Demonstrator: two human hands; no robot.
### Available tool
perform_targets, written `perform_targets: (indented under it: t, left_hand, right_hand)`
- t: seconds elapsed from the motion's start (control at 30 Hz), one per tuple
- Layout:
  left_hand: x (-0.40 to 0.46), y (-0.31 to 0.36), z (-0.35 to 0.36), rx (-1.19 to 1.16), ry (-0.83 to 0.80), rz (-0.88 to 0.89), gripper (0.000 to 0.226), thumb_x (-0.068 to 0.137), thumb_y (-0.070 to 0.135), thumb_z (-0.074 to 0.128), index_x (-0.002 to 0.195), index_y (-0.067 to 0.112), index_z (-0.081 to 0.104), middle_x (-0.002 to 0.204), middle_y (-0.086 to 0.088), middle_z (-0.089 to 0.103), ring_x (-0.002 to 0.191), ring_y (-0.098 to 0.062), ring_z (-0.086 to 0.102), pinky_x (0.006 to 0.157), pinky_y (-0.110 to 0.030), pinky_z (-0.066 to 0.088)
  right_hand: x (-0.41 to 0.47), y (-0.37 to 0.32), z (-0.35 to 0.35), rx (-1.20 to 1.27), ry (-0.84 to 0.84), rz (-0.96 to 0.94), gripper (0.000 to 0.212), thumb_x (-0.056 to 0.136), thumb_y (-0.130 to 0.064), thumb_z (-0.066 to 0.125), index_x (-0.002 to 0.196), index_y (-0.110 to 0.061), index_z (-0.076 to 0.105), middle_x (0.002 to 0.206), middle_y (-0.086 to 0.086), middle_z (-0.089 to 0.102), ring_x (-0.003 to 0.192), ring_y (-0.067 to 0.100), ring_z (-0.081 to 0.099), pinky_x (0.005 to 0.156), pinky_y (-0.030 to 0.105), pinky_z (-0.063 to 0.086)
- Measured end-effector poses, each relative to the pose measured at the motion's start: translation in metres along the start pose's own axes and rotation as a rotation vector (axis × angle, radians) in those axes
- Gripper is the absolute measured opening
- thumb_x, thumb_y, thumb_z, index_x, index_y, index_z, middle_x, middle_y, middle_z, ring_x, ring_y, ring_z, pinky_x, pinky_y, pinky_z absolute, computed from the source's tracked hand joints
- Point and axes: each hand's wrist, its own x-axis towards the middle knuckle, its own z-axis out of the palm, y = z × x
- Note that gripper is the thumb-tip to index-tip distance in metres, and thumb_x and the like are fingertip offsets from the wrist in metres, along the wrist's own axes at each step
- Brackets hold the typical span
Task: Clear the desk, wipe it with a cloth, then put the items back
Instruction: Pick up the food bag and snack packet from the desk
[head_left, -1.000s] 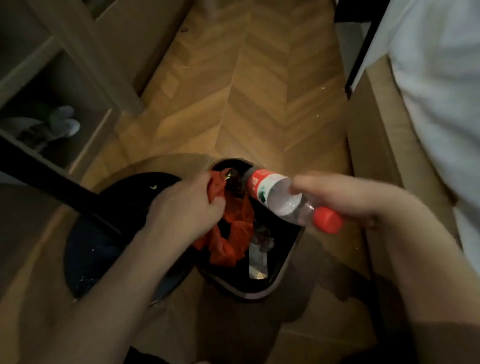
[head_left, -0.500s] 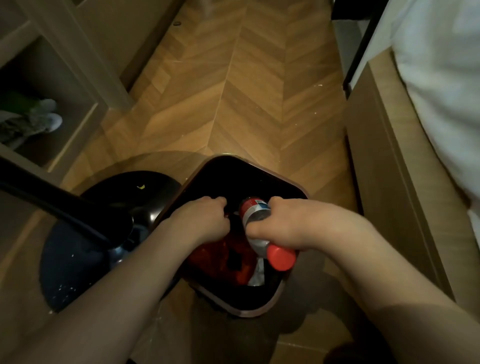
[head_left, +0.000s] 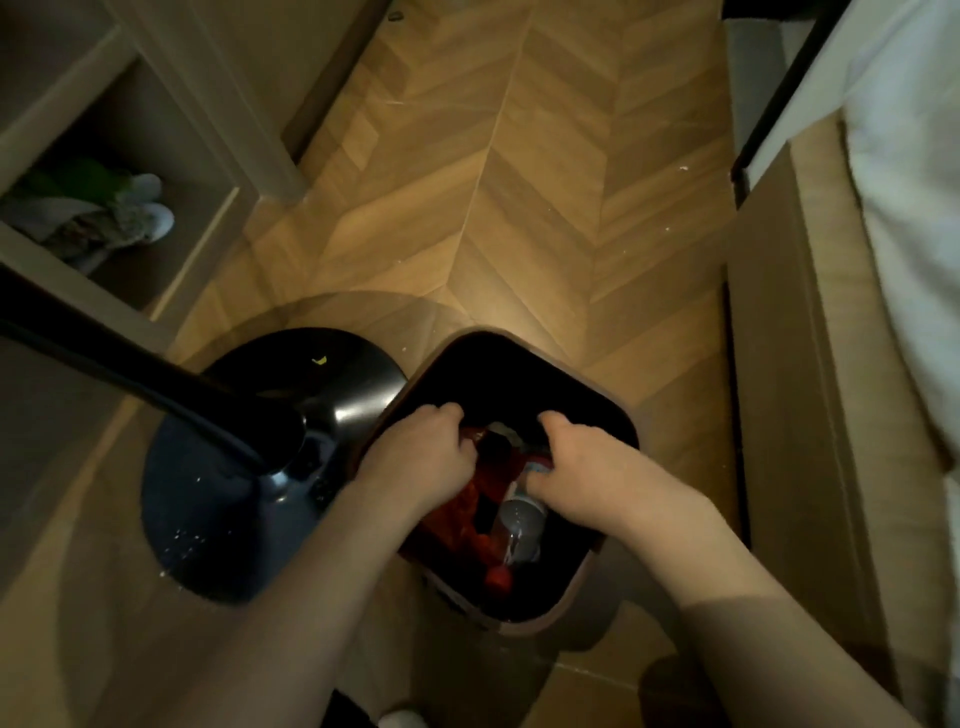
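Both hands are down in the bin (head_left: 613, 431); left hand (head_left: 415, 457) clenches the red bag (head_left: 467, 499); right hand (head_left: 582, 467) grasps the bottle (head_left: 519, 519), lying inside; release only once both sit low, then withdraw straight up.

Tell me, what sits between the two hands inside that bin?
In the head view, crumpled red plastic and a clear bottle lie between left hand and right hand.
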Motion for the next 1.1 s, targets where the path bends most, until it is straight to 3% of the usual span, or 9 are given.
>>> perform_targets:
  t: [0.07, 0.17, 0.37, 0.47, 0.63, 0.8, 1.1]
  left_hand:
    - [-0.027, 0.02, -0.022, -0.037, 0.009, 0.002, 0.036, 0.099, 0.035, 0.048, 0.129, 0.016, 0.055, 0.125, -0.008, 0.058, 0.113, -0.028, 0.059, 0.093, -0.042, 0.052]
    - [-0.072, 0.05, -0.082, -0.061, 0.044, 0.007, 0.032, 0.097, 0.033, 0.05, 0.122, 0.015, 0.057, 0.119, -0.008, 0.06, 0.108, -0.028, 0.061, 0.089, -0.043, 0.053]
    - [-0.19, 0.112, -0.253, -0.228, 0.085, -0.006, 0.037, 0.099, 0.034, 0.052, 0.131, 0.013, 0.055, 0.122, -0.007, 0.057, 0.111, -0.026, 0.058, 0.088, -0.036, 0.05]
    - [-0.264, 0.139, -0.343, -0.25, 0.125, -0.023, 0.04, 0.101, 0.031, 0.051, 0.135, 0.011, 0.052, 0.128, -0.01, 0.055, 0.111, -0.028, 0.058, 0.092, -0.04, 0.05]
    - [-0.364, 0.169, -0.46, -0.209, 0.324, -0.061, 0.034, 0.101, 0.029, 0.049, 0.128, 0.01, 0.052, 0.127, -0.01, 0.053, 0.107, -0.029, 0.059, 0.085, -0.042, 0.051]
    - [-0.426, 0.162, -0.502, -0.278, 0.473, -0.173, 0.039, 0.102, 0.031, 0.047, 0.137, 0.014, 0.049, 0.134, -0.006, 0.051, 0.114, -0.027, 0.056, 0.088, -0.039, 0.049]
    - [-0.545, 0.048, -0.52, -0.398, 0.679, -0.515, 0.043, 0.104, 0.032, 0.043, 0.145, 0.017, 0.045, 0.144, -0.005, 0.049, 0.123, -0.023, 0.056, 0.096, -0.036, 0.046]
  right_hand:
    - [-0.03, -0.01, -0.027, 0.051, 0.032, -0.004, 0.065, 0.093, -0.037, 0.061, 0.147, -0.015, 0.032, 0.132, 0.009, 0.053, 0.114, 0.026, 0.057, 0.092, 0.037, 0.052]
    - [-0.087, -0.037, -0.086, 0.058, 0.123, -0.04, 0.062, 0.092, -0.031, 0.061, 0.147, -0.017, 0.036, 0.131, 0.009, 0.052, 0.112, 0.025, 0.057, 0.09, 0.038, 0.054]
    - [-0.23, -0.112, -0.229, 0.044, 0.197, -0.057, 0.061, 0.092, -0.027, 0.061, 0.146, -0.016, 0.036, 0.138, 0.009, 0.049, 0.123, 0.027, 0.05, 0.1, 0.042, 0.049]
    - [-0.312, -0.158, -0.299, 0.024, 0.184, -0.088, 0.061, 0.091, -0.022, 0.06, 0.147, -0.017, 0.035, 0.143, 0.009, 0.046, 0.128, 0.028, 0.046, 0.104, 0.042, 0.047]
    - [-0.412, -0.217, -0.381, -0.02, 0.25, -0.231, 0.07, 0.09, -0.022, 0.06, 0.153, -0.019, 0.029, 0.151, 0.006, 0.04, 0.137, 0.025, 0.04, 0.111, 0.039, 0.04]
    - [-0.449, -0.258, -0.403, -0.057, 0.266, -0.333, 0.066, 0.09, -0.024, 0.06, 0.151, -0.019, 0.034, 0.149, 0.007, 0.043, 0.137, 0.025, 0.04, 0.111, 0.037, 0.039]
    - [-0.482, -0.388, -0.353, -0.176, 0.201, -0.57, 0.065, 0.092, -0.029, 0.06, 0.151, -0.021, 0.034, 0.15, 0.002, 0.043, 0.136, 0.022, 0.043, 0.109, 0.036, 0.04]
